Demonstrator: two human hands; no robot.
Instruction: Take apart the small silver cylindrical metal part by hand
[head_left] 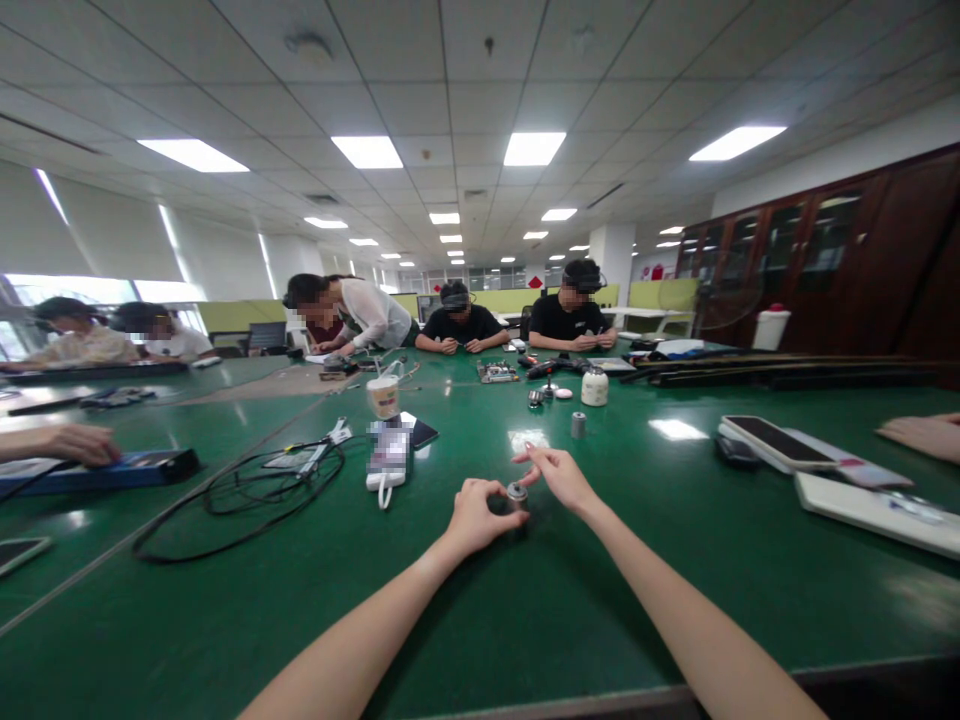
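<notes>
On green tabletop surface (510, 625): small silver metal cylinder (517, 494) between left hand (478, 515) and right hand (559, 478); another silver metal cylinder (578, 425) beyond; rectangular dark-screened phone (778, 442) far right.

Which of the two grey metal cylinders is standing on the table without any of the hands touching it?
The farther cylinder, in front of the white jar; the nearer cylinder is held by the left hand.

Two metal cylinders (578, 426) are counted, one held in the left hand (477, 515), one standing at one o'clock from it. By the same clock, one cup (384, 399) is found at eleven, one jar (595, 388) at one, one circuit board (497, 373) at twelve and one coiled black cable (180, 561) at nine; at least five co-workers (369, 315) are seen.
</notes>
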